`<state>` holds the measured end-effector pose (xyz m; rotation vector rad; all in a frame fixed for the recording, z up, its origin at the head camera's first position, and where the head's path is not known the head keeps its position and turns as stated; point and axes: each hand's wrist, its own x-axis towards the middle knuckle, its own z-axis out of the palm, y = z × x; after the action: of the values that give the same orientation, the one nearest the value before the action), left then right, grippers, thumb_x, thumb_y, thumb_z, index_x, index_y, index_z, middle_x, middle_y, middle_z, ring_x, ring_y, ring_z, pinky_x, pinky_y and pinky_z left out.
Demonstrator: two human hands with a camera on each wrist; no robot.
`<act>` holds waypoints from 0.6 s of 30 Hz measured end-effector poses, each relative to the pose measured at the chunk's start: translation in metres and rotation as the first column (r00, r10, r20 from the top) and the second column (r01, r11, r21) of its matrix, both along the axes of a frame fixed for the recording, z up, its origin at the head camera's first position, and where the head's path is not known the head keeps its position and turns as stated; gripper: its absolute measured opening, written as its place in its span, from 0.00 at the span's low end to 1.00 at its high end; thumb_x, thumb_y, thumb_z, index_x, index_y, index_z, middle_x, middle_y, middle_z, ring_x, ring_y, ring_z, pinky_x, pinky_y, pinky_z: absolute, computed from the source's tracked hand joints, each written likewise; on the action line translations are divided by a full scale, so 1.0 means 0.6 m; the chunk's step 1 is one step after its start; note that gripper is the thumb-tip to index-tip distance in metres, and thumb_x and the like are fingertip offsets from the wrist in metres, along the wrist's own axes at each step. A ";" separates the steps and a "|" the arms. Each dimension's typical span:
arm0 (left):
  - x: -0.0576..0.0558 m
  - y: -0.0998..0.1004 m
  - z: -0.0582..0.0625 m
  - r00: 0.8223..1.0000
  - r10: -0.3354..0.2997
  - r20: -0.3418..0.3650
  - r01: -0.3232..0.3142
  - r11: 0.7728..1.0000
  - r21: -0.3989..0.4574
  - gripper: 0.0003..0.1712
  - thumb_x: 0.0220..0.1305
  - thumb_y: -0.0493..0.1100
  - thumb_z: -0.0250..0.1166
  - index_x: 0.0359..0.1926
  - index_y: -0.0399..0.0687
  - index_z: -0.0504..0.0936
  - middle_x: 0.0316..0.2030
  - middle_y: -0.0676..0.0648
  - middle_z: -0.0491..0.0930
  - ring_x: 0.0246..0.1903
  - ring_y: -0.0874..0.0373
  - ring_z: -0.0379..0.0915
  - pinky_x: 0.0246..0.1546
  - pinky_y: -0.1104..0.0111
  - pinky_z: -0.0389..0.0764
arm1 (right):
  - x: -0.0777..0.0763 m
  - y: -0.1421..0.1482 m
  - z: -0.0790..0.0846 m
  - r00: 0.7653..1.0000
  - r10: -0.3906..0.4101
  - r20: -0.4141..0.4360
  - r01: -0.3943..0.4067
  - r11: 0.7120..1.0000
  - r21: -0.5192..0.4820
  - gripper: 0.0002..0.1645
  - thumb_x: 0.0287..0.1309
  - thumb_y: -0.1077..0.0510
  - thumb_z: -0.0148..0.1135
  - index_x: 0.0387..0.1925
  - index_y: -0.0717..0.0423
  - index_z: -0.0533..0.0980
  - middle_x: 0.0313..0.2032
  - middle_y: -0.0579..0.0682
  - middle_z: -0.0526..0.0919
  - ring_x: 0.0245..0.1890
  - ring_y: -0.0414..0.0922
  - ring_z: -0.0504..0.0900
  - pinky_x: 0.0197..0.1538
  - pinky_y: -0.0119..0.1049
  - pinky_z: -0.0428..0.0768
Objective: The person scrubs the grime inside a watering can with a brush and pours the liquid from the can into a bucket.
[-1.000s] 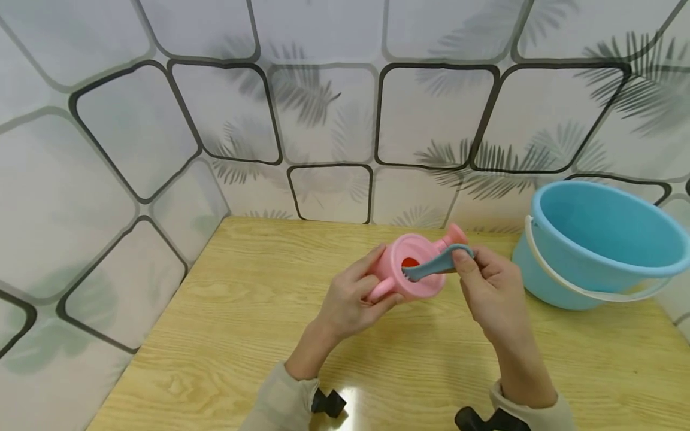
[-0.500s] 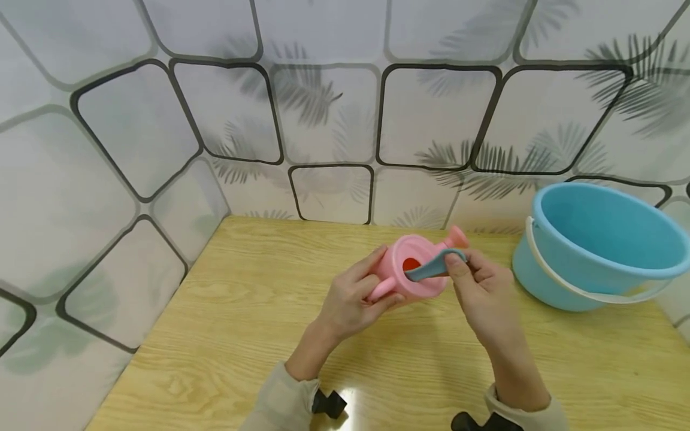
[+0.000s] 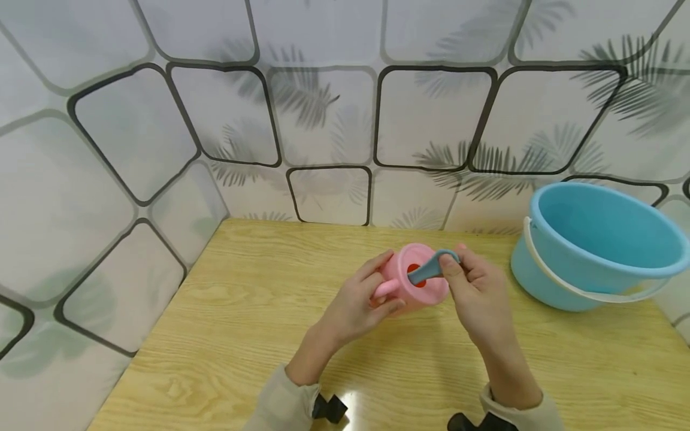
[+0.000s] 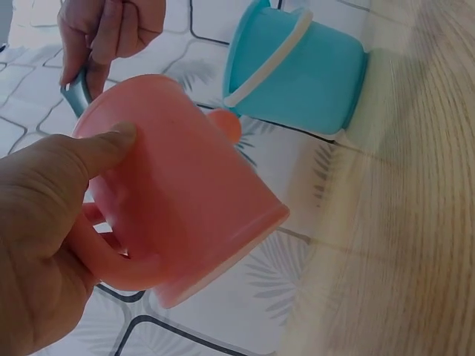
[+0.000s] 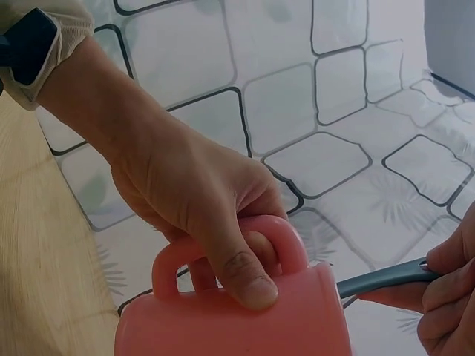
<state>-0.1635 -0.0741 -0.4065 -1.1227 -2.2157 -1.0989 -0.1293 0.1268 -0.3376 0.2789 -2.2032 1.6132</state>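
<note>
My left hand [image 3: 353, 302] grips a small pink watering can [image 3: 435, 292] by its looped handle, with the thumb lying on the body in the left wrist view. The can is held above the table, its round top opening tilted toward the head camera. Something red [image 3: 414, 268] shows inside the opening. My right hand [image 3: 482, 293] pinches the looped end of a blue-grey utensil [image 3: 428, 270]. The utensil's other end is inside the can, so its tip is hidden. The can's spout rose [image 4: 225, 124] is mostly covered by the right hand in the head view.
A light blue bucket [image 3: 571, 275] with a white handle [image 3: 560, 278] stands on the wood-grain table [image 3: 226, 335] at the right. Patterned wall covering [image 3: 329, 120] rises along the table's back and left edges.
The right hand has shifted left and the utensil reaches further into the can. The can has moved slightly right and toward the person. The bucket stays in place.
</note>
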 end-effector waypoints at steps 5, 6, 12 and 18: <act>0.002 0.000 0.004 0.999 -0.007 0.038 0.008 1.000 -0.019 0.17 0.54 0.38 0.77 0.37 0.38 0.76 0.66 0.34 0.68 0.62 0.44 0.71 0.60 0.65 0.76 | 0.002 -0.001 -0.002 1.000 -0.016 0.007 0.016 1.000 -0.002 0.14 0.70 0.63 0.56 0.29 0.66 0.79 0.10 0.45 0.58 0.10 0.41 0.56 0.27 0.30 0.66; 0.002 0.000 0.005 0.999 -0.009 0.042 0.010 1.000 -0.016 0.17 0.53 0.37 0.77 0.34 0.38 0.75 0.66 0.34 0.67 0.63 0.43 0.70 0.60 0.65 0.76 | 0.003 -0.001 -0.002 1.000 -0.015 0.009 0.015 1.000 -0.007 0.13 0.70 0.63 0.56 0.29 0.66 0.79 0.11 0.45 0.58 0.10 0.40 0.56 0.23 0.30 0.65; -0.003 0.004 -0.001 0.998 0.010 -0.066 -0.007 0.999 0.048 0.23 0.49 0.34 0.78 0.23 0.43 0.67 0.64 0.31 0.68 0.62 0.41 0.71 0.59 0.65 0.77 | 0.004 -0.001 -0.003 1.000 0.023 -0.009 -0.024 0.999 -0.047 0.11 0.70 0.64 0.56 0.32 0.66 0.81 0.11 0.41 0.64 0.11 0.39 0.53 0.13 0.37 0.51; -0.010 0.005 -0.003 0.969 0.071 -0.237 -0.030 0.984 0.174 0.24 0.44 0.33 0.81 0.20 0.44 0.68 0.61 0.30 0.70 0.58 0.40 0.74 0.56 0.62 0.79 | -0.004 0.014 -0.002 0.998 0.060 -0.033 -0.064 0.984 -0.168 0.11 0.69 0.64 0.57 0.35 0.69 0.81 0.08 0.44 0.58 0.07 0.41 0.52 0.09 0.37 0.48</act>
<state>-0.1692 -0.0711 -0.4082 -1.0603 -1.9148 -1.0463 -0.1316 0.1352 -0.3388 0.3222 -2.0397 1.8058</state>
